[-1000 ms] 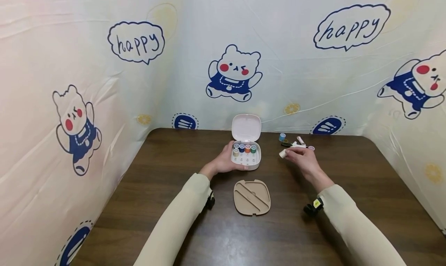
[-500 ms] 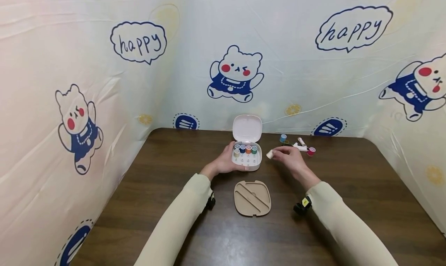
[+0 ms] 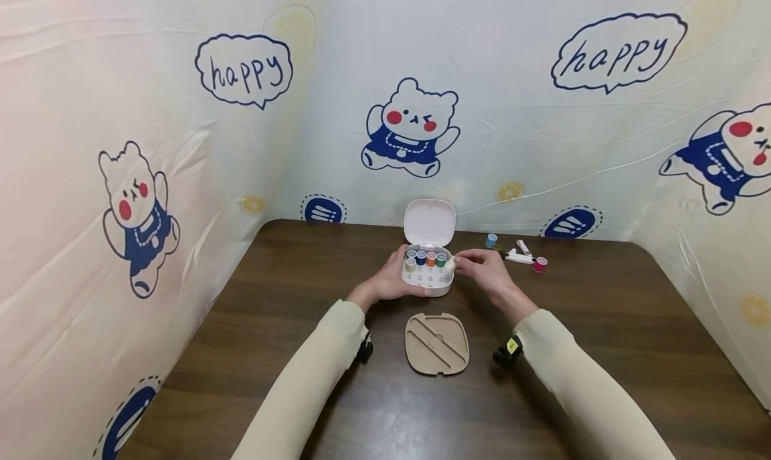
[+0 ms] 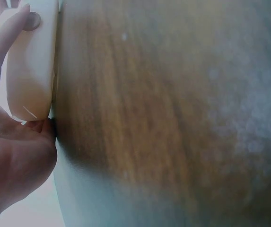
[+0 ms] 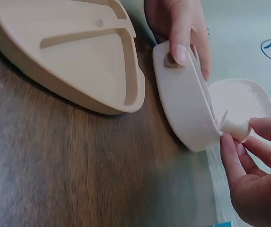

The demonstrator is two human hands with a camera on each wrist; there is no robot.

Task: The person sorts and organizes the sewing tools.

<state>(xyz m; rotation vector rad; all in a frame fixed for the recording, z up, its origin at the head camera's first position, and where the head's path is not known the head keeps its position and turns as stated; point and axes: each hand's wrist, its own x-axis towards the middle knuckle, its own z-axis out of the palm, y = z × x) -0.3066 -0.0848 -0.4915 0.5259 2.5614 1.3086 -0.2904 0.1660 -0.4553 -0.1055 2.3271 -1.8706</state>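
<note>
1. a pale spool (image 5: 238,128) is pinched between the thumb and fingers of the right hand (image 3: 486,270).
2. in the last second it has been carried leftward, from near the loose things to the right edge of the white box (image 3: 438,290); whether it is set on a peg (image 5: 224,115) cannot be told.
3. by this, the work seems to have passed from carrying to placing, and careful lining-up is called for.
4. the box is gripped at its left side by the left hand (image 3: 388,277), its thumb laid by a round button (image 5: 171,61); that hold is unchanged.
5. the lid (image 3: 430,223) is raised; the back row is filled by two blue spools (image 3: 421,259), an orange spool (image 3: 430,260) and a green spool (image 3: 442,261), with a tan spool (image 3: 411,266) in front at the left.
6. a pink spool (image 3: 540,265), partly covered by the right hand before, is now exposed; it and a light-blue spool (image 3: 492,240) appear yet to be stowed.
7. nearer the person, a tan tray (image 3: 448,329) is laid on the tabletop (image 3: 289,279).
</note>
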